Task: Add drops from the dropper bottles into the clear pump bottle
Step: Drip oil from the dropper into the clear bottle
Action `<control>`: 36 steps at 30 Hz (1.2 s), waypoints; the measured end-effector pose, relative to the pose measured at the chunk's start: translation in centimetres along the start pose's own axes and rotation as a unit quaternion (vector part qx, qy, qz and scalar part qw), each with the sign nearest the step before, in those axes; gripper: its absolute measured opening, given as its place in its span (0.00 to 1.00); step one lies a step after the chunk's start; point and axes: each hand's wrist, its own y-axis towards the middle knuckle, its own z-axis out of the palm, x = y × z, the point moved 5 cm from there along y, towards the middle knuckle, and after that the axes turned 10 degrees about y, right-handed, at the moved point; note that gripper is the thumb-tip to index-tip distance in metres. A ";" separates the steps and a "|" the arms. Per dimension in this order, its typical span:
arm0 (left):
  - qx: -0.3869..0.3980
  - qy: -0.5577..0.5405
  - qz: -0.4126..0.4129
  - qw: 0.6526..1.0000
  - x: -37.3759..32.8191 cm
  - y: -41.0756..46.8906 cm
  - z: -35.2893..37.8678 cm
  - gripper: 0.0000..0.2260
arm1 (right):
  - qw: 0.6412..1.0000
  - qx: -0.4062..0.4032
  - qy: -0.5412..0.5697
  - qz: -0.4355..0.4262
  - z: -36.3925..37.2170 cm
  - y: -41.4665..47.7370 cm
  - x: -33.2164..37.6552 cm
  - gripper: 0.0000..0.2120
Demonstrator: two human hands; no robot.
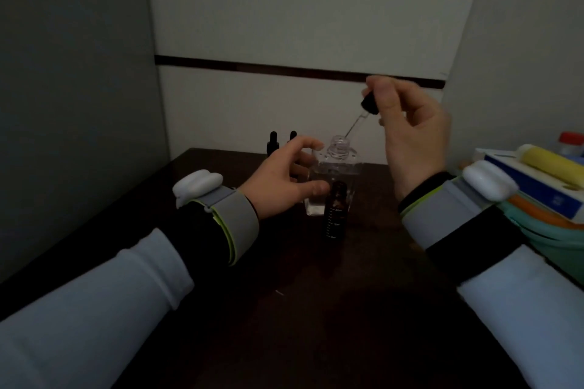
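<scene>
Pinched between thumb and fingertips, a black-capped dropper hangs tilted from the person's right hand, raised above a dark table. Its glass pipette slants down and to the left, the tip right at the open mouth of the clear pump bottle; whether tip and rim touch cannot be told. That bottle has no pump fitted and stands upright near the table's far edge, with clear liquid in it.

Wrapped round the bottle is the left hand, its fingers curved about the far side and shoulder and its thumb laid across the front, a loose steadying hold rather than a tight clench.

Just in front of the clear bottle stands an uncapped amber dropper bottle with a printed scale on its side, close beside the left thumb. Two more capped dropper bottles sit at the back of the table, partly hidden behind the left hand.

Both wrists carry grey bands with white pods over black cuffs. At the right edge, a yellow roll lies on a stack of boxes and tubs.
</scene>
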 end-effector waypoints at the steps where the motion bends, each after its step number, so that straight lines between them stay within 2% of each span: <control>1: 0.000 0.006 -0.002 1.000 0.1 0.0 0.0 0.23 | 1.000 -0.003 0.002 -0.005 -0.1 0.0 0.3 0.04; 12: -0.008 0.024 -0.006 1.000 0.5 0.2 0.2 0.25 | 0.991 0.101 -0.051 0.065 0.7 -1.2 -1.4 0.05; 36: -0.013 0.011 -0.001 1.000 -0.2 -0.1 0.1 0.24 | 0.989 0.135 -0.047 0.039 0.7 -1.1 -1.2 0.05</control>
